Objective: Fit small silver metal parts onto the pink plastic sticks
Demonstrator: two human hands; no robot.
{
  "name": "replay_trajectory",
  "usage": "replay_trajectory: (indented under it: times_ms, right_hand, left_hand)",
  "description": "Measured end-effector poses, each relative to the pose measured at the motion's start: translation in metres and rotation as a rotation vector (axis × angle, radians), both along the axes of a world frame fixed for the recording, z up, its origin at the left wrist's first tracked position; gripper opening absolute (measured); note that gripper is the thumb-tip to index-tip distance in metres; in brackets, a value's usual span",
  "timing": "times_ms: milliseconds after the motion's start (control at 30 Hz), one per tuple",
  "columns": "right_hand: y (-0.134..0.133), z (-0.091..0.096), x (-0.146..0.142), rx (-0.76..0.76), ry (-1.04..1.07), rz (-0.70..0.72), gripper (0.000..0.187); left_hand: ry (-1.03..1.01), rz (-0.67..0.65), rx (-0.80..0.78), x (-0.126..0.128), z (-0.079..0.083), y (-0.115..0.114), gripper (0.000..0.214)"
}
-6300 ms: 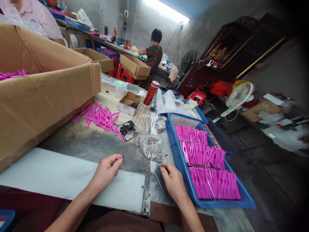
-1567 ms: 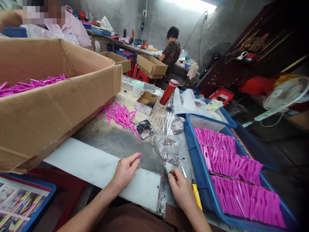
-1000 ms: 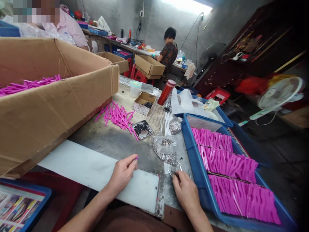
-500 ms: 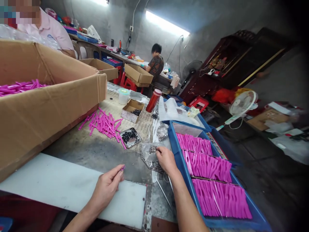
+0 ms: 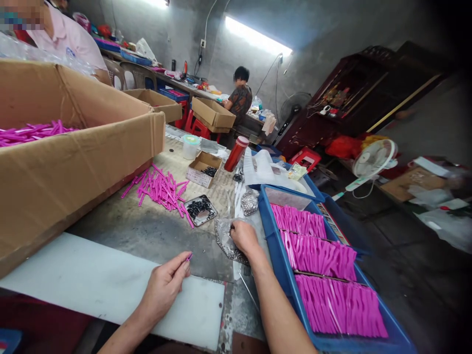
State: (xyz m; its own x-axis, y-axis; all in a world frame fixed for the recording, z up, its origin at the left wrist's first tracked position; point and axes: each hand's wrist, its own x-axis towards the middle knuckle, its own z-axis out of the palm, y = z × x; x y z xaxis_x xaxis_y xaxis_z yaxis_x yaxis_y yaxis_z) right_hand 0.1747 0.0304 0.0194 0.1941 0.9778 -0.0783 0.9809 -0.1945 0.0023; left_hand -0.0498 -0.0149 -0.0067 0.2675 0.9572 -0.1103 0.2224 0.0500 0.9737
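My left hand [image 5: 167, 280] is closed in a pinch above the white board [image 5: 110, 290]. The tip of a slim magenta plastic piece [image 5: 189, 256] shows between its thumb and finger; the rest is hidden in the hand. My right hand [image 5: 244, 238] reaches over a clear plastic bag [image 5: 223, 228] of small metal parts, with its fingers bent down into it. Its fingertips are hidden, so what they pinch does not show. Beyond the left hand lie a loose heap of magenta pieces [image 5: 160, 189] and a square dish of small black parts [image 5: 200, 210].
A large cardboard box [image 5: 92, 157] stands at the left. At the right, a blue crate [image 5: 291, 290] holds rows of magenta pieces. A small carton [image 5: 199, 178], a red flask [image 5: 236, 153] and a bag of silver parts [image 5: 250, 201] sit farther back. Two people are beyond the table.
My right hand has moved slightly left and farther over the bag of metal parts, covering more of it. My left hand keeps its pinch on the magenta piece.
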Motion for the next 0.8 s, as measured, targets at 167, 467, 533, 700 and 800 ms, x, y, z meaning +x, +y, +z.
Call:
replay_trajectory:
  times_ms: [167, 467, 533, 700, 800]
  right_hand:
    - [0.000, 0.000, 0.000, 0.010, 0.012, 0.015, 0.024]
    - [-0.008, 0.003, 0.003, 0.090, 0.089, 0.031, 0.022]
    - [-0.011, 0.006, 0.002, 0.112, 0.106, 0.027, 0.021]
    - [-0.028, 0.017, -0.007, 0.268, 0.359, 0.031, 0.020]
    - [-0.046, 0.022, -0.020, 0.310, 0.578, 0.070, 0.018]
  left_hand:
    - [-0.003, 0.019, -0.018, 0.001, 0.004, 0.000, 0.037]
    - [-0.001, 0.012, -0.005, 0.000, 0.003, -0.001, 0.035]
    - [-0.005, 0.018, -0.006, 0.000, 0.003, -0.001, 0.035]
    - [0.005, 0.013, -0.010, 0.000, 0.005, -0.001, 0.036]
    - [0.013, 0.000, 0.008, 0.000, 0.007, -0.001, 0.035]
